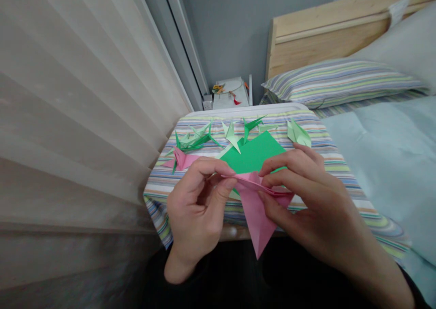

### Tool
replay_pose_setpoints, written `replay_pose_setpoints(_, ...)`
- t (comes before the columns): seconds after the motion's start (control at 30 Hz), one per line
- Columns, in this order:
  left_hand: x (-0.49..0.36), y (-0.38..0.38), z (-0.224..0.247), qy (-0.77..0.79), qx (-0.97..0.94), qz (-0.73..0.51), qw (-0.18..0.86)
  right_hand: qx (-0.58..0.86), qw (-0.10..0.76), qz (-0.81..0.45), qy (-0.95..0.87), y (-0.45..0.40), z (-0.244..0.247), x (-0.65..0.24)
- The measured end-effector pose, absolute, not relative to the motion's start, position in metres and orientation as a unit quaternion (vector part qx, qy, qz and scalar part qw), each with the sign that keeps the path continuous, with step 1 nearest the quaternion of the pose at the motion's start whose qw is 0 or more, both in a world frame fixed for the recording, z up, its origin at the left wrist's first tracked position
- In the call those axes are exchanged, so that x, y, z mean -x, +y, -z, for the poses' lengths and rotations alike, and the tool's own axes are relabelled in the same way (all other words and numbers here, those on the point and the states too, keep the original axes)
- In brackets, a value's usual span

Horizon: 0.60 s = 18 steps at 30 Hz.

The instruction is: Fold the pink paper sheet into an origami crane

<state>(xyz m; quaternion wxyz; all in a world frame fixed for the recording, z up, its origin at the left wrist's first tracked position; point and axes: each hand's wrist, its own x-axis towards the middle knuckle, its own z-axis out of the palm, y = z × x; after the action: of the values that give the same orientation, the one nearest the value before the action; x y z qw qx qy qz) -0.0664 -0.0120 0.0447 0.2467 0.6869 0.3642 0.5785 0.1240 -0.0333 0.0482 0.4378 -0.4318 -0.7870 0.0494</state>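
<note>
A pink sheet of origami paper (255,209), partly folded, is held up between both hands, with a pointed flap hanging down toward my lap. My left hand (200,204) pinches its left corner between thumb and forefinger. On the other side my right hand (303,191) grips the folded upper edge, thumb in front and fingers behind. Just beyond the hands lies a green square of paper (255,152), with a paler sheet partly showing beneath it. A pink folded paper crane (182,159) rests left of it.
Several green paper cranes (200,139) stand along the far part of the striped cloth (327,154). A pale green folded piece (299,132) lies at the right. Curtains (85,118) hang close on the left; a bed with a striped pillow (347,82) is on the right.
</note>
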Motion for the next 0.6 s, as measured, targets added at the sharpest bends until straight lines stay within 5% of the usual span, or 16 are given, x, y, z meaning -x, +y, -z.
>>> replay_pose_setpoints(0.17,0.067,-0.009,-0.045,0.381,-0.667,-0.58,0.27,0.43,0.438,-0.046,-0.788,-0.031,-0.047,-0.126)
replay_pose_setpoints(0.4,0.063,-0.006,-0.047,0.35,-0.674,-0.48,0.439,0.409,0.432,-0.044,-0.802,-0.027,-0.042,-0.129)
replay_pose_setpoints(0.6,0.064,0.001,-0.043,0.38,-0.64,-0.541,0.391,0.415,0.492,-0.054,-0.764,-0.028,-0.045,-0.13)
